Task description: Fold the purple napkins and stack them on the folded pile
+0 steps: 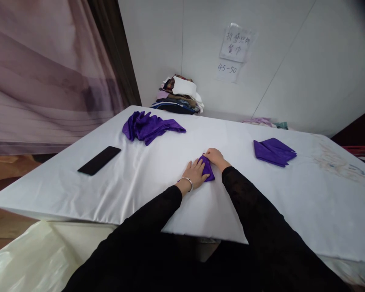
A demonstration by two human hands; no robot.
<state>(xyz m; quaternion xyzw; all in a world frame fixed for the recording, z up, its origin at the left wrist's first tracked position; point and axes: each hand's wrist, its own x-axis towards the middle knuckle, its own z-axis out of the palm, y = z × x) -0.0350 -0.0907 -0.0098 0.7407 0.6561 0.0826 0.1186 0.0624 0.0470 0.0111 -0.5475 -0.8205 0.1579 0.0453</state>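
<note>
A small folded purple napkin (208,172) lies on the white-covered table in front of me. My left hand (195,173), with a silver bracelet at the wrist, rests flat across its left part, fingers spread. At the far edge of the cloth, the fingers of my right hand (213,155) are closed on a corner. Both hands cover part of the napkin, so its full shape is hidden. Farther right sits a folded purple napkin stack (274,151) with pointed ends. Back left, a loose heap of purple cloth (150,126) lies crumpled.
A black flat phone-like slab (99,160) lies on the white tablecloth (134,178) at left. Behind the table's far edge is a pile of folded clothes (180,95). Handwritten paper signs (236,42) hang on the wall. A pinkish curtain (48,73) hangs at left.
</note>
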